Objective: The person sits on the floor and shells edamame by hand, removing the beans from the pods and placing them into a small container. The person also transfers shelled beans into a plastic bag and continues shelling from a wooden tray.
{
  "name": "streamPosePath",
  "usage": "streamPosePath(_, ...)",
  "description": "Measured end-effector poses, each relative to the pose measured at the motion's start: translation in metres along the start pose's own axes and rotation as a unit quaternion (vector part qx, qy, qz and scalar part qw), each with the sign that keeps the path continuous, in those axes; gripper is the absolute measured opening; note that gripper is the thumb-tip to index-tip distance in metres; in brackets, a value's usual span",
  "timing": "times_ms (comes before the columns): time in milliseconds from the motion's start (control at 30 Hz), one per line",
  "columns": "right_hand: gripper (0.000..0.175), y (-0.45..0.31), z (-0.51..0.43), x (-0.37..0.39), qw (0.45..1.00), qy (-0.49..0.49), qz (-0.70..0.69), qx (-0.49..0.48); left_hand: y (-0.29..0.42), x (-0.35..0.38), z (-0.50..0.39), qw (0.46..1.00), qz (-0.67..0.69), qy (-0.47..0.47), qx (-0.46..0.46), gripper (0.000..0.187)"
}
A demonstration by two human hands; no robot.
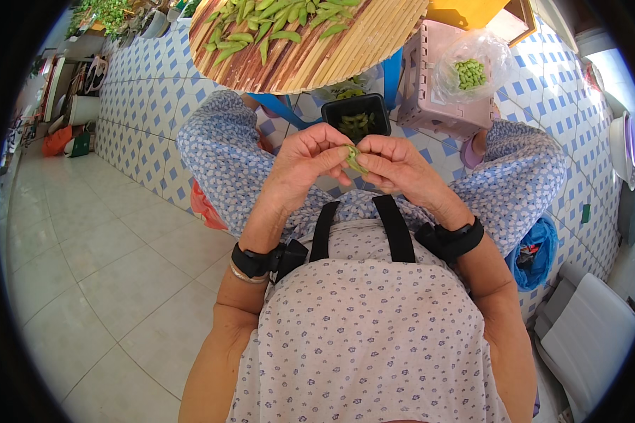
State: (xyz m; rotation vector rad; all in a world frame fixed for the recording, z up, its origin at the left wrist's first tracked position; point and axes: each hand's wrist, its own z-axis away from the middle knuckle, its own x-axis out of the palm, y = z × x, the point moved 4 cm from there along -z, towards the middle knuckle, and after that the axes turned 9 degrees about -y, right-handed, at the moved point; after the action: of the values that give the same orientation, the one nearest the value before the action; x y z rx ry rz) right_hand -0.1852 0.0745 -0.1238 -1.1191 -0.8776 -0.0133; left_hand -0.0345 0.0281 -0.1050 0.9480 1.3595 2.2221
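Between the fingertips of both hands is a green soybean pod (355,159), partly covered by the thumbs. My left hand (312,158) pinches its left side and my right hand (394,161) its right side. Just beyond the hands, a black plastic tub (383,108) on the floor holds several pods or husks (356,124). Ahead, whole green pods (275,18) are heaped on a round slatted tray (317,69). To the right, shelled green beans (470,74) lie in a clear plastic bag (444,87) on top of a pink plastic stool (426,100).
A blue stand leg (392,74) rises under the tray. Beside my right leg stands a bin lined with a blue bag (540,254), with a grey and white plastic container (587,322) behind it. A red plastic bag (205,206) lies by my left leg.
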Motion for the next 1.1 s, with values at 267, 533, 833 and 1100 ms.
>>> streamPosePath(267,0.018,-0.003,0.002,0.003,0.999,0.007,-0.029,0.028,0.002,-0.004,0.001,1.000,-0.003,0.025,0.014,0.012)
streamPosePath(533,0.023,0.002,0.001,-0.002,0.998,0.048,-0.027,0.022,0.002,-0.001,0.001,1.000,-0.021,0.015,-0.007,0.012)
streamPosePath(833,0.018,0.002,0.001,-0.005,1.000,0.019,-0.013,-0.002,0.003,0.002,0.001,1.000,-0.015,0.011,-0.010,0.013)
streamPosePath(1100,0.020,0.001,0.001,-0.004,0.999,0.017,-0.044,-0.009,0.010,0.008,0.003,0.993,-0.088,0.028,0.070,0.016)
